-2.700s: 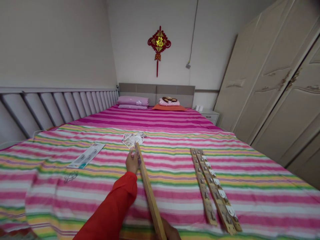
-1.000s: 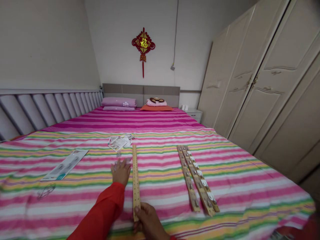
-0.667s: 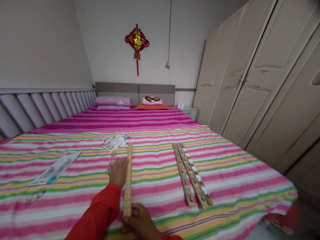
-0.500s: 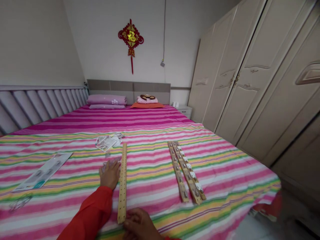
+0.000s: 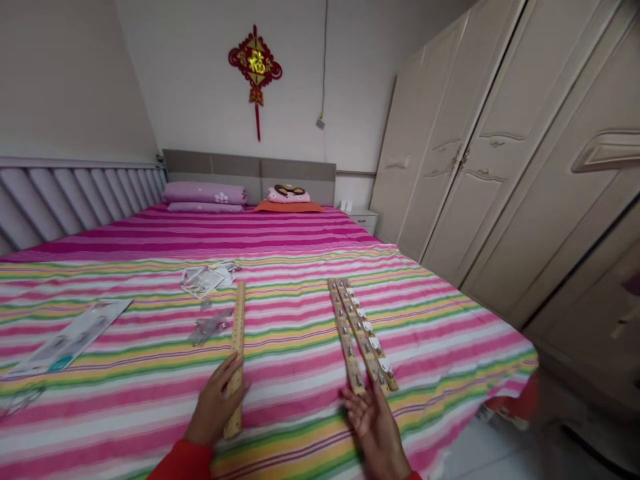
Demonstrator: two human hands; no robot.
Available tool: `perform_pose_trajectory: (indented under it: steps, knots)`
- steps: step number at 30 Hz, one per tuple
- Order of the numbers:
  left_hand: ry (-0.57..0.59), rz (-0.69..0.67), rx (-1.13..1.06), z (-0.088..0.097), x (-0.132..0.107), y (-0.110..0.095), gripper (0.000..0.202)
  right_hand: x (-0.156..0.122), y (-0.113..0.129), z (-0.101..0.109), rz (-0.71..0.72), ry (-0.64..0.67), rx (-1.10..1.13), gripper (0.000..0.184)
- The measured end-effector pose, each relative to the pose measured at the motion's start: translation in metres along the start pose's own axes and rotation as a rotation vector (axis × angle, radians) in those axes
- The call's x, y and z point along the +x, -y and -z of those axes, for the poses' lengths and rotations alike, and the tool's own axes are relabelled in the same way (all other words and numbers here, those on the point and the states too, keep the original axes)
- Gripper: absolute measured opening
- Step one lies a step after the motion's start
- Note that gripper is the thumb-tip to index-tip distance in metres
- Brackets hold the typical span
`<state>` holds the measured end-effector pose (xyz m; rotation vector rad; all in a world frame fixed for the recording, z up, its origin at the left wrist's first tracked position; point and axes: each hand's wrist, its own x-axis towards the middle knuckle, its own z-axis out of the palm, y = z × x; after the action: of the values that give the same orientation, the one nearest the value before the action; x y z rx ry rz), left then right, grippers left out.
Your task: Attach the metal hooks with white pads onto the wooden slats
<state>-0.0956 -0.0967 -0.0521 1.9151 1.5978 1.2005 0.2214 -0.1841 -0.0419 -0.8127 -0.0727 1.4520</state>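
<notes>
A pale wooden strip with rows of small holes (image 5: 239,327) lies lengthwise on the striped bed cover. My left hand (image 5: 215,399) grips its near half, fingers and thumb across it. To the right, wooden strips fitted with metal clips (image 5: 347,330) lie side by side, and the right-hand ones also carry white pieces (image 5: 374,343). At their near ends is my right hand (image 5: 374,427), palm turned up with fingers apart and loosely bent; whether it touches them I cannot tell. Clear plastic bags with small metal parts (image 5: 210,325) rest left of the holed strip.
Farther back lies a pile of white-edged packets (image 5: 207,279). A long flat package (image 5: 75,337) and a thin clear wrapper (image 5: 23,399) are at the left. Beyond the bed's right edge stands a tall wardrobe (image 5: 475,160); a bed rail (image 5: 80,200) runs along the left.
My left hand has come back from the plastic bags onto the holed strip. My right hand has left that strip's near end and moved right to the clip-fitted strips. The view has shifted slightly.
</notes>
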Motion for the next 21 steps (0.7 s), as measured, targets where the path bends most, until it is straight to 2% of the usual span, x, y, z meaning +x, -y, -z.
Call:
perform_pose_trajectory:
  steps: [5, 9, 12, 15, 17, 21]
  knots:
    - [-0.009, -0.017, -0.027, 0.002, -0.009, -0.003, 0.043, 0.018, -0.002, 0.001, -0.082, 0.047, 0.116, 0.019]
    - [-0.016, 0.03, -0.073, 0.002, -0.016, -0.009, 0.041, 0.02, -0.005, 0.0, -0.066, 0.184, 0.19, 0.015]
    - [-0.064, 0.092, -0.131, 0.001, -0.018, -0.018, 0.044, 0.016, -0.007, -0.005, -0.086, 0.281, 0.206, 0.014]
    - [-0.112, 0.162, -0.229, 0.0, -0.02, -0.04, 0.046, 0.009, -0.012, -0.014, -0.096, 0.313, 0.219, 0.013]
    - [-0.082, 0.224, -0.348, -0.002, -0.022, -0.063, 0.047, 0.006, -0.018, -0.025, -0.11, 0.319, 0.222, 0.01]
    - [0.127, 0.462, -0.743, -0.017, -0.023, -0.108, 0.051, 0.002, -0.036, -0.057, -0.164, 0.35, 0.215, 0.008]
